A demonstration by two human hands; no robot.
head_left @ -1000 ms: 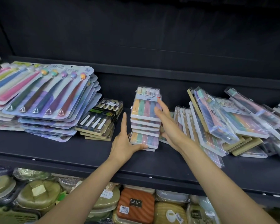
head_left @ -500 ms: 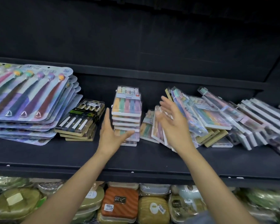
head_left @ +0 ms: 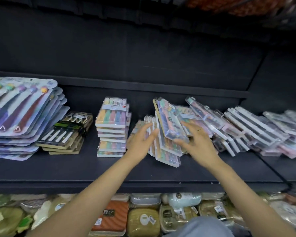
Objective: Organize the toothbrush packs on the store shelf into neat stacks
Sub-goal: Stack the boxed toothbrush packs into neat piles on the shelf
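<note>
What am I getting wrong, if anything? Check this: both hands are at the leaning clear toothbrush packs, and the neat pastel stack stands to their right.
One thing is wrong: the side. In the head view, the neat stack of pastel toothbrush packs stands to the left of the leaning clear plastic packs, not the right. The rest holds: the left hand and right hand are both at those leaning packs.
</note>
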